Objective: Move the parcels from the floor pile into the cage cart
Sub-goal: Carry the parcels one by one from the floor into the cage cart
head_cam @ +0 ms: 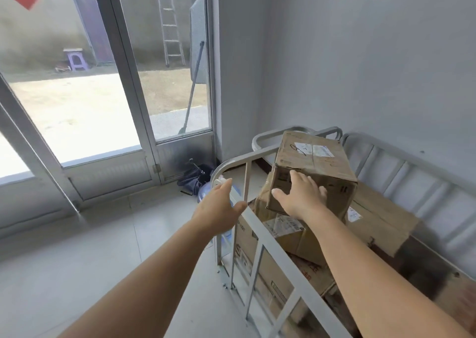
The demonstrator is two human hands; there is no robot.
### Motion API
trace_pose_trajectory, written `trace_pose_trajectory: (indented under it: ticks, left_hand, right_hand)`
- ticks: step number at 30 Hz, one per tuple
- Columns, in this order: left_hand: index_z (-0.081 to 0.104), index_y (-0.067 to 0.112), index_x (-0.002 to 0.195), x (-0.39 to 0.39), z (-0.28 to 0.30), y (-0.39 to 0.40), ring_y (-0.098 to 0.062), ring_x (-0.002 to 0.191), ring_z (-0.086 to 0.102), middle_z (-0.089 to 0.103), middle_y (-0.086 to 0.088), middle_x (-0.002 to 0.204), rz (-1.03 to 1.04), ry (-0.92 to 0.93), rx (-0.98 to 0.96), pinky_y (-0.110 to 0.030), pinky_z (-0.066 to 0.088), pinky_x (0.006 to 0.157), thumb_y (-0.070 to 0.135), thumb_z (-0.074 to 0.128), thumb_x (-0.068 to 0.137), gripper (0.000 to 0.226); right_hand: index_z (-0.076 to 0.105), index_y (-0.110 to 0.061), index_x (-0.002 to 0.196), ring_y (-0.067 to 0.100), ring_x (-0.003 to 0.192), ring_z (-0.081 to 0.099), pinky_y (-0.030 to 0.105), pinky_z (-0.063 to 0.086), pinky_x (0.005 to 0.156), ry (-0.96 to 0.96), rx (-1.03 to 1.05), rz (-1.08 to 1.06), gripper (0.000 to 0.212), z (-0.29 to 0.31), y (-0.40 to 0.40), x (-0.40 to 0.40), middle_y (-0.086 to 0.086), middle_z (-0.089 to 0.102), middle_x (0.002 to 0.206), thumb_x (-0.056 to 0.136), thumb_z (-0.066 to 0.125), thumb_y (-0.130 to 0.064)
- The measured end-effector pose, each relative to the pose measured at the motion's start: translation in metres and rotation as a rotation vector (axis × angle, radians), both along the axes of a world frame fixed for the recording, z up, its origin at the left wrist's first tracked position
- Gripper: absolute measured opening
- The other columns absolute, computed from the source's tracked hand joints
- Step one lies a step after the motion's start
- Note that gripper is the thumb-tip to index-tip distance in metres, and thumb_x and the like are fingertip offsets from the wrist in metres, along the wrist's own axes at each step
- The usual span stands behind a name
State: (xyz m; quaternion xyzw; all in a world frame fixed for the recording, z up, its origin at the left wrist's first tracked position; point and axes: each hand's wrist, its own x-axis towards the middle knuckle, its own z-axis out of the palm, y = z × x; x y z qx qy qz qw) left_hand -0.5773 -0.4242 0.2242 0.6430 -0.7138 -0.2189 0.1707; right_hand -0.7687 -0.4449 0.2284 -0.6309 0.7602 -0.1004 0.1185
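Two bare forearms reach forward from the bottom of the view. The left hand [219, 208] is open, fingers straight and together, thumb spread; it hangs over the near rail of the cage cart [260, 237], gripping nothing, and whether it touches the rail cannot be told. The right hand [301, 196] is spread flat, fingers extended, pressed against the near face of the top parcel [316, 167], a brown cardboard box with white labels on its upper side. The hands are apart, with the cart rail between them.

That top parcel sits tilted on other cardboard boxes inside the cart. Below it lies a labelled box [286, 230], with a larger box [378, 221] to the right and more cartons [270, 278] stacked against the near bars. The cart's grey tubular side panels rise on the far side by the wall.

Beyond the cart's left corner a blue water jug [206, 192] and a dark bag [192, 179] lie on the tiled floor [90, 247] beside a glass door [123, 79].
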Motion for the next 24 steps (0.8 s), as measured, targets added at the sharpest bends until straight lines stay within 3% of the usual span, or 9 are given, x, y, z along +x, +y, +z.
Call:
trace_pose_trajectory:
  ticks: [7, 12, 18, 24]
  left_hand:
    - [0.023, 0.022, 0.151, 0.01, -0.008, 0.018, -0.022, 0.132, 0.043, 0.037, -0.001, 0.152, 0.112, 0.045, 0.009, -0.036, 0.041, 0.103, 0.039, 0.056, 0.094, 0.068]
    - [0.015, 0.021, 0.154, 0.08, -0.035, 0.076, -0.016, 0.144, 0.024, 0.023, 0.004, 0.159, 0.357, -0.028, 0.046, -0.033, 0.027, 0.115, 0.042, 0.05, 0.097, 0.07]
    - [0.013, 0.02, 0.154, 0.185, -0.075, 0.208, -0.015, 0.147, 0.017, 0.018, 0.003, 0.16, 0.721, -0.069, 0.101, -0.034, 0.02, 0.118, 0.043, 0.044, 0.098, 0.069]
    - [0.012, 0.017, 0.155, 0.254, -0.111, 0.386, -0.017, 0.147, 0.016, 0.018, 0.002, 0.16, 1.087, -0.054, 0.217, -0.035, 0.018, 0.118, 0.044, 0.041, 0.099, 0.068]
  right_hand:
    - [0.017, -0.02, 0.155, 0.02, 0.151, 0.009, 0.047, 0.008, 0.119, -0.064, -0.032, 0.24, 0.072, -0.019, 0.007, 0.04, -0.003, 0.017, 0.162, 0.097, 0.044, -0.051]
    - [0.013, -0.02, 0.156, 0.02, 0.151, 0.007, 0.045, 0.006, 0.12, -0.066, 0.003, 0.504, 0.075, -0.038, 0.028, 0.116, -0.003, 0.013, 0.163, 0.097, 0.044, -0.052]
    - [0.013, -0.02, 0.156, 0.019, 0.151, 0.008, 0.042, 0.012, 0.12, -0.048, 0.067, 0.861, 0.074, -0.062, 0.096, 0.232, -0.002, 0.013, 0.163, 0.097, 0.044, -0.052]
    - [0.012, -0.021, 0.156, 0.017, 0.151, 0.008, 0.038, 0.012, 0.121, -0.049, 0.117, 1.187, 0.073, -0.087, 0.22, 0.348, -0.002, 0.013, 0.164, 0.098, 0.044, -0.051]
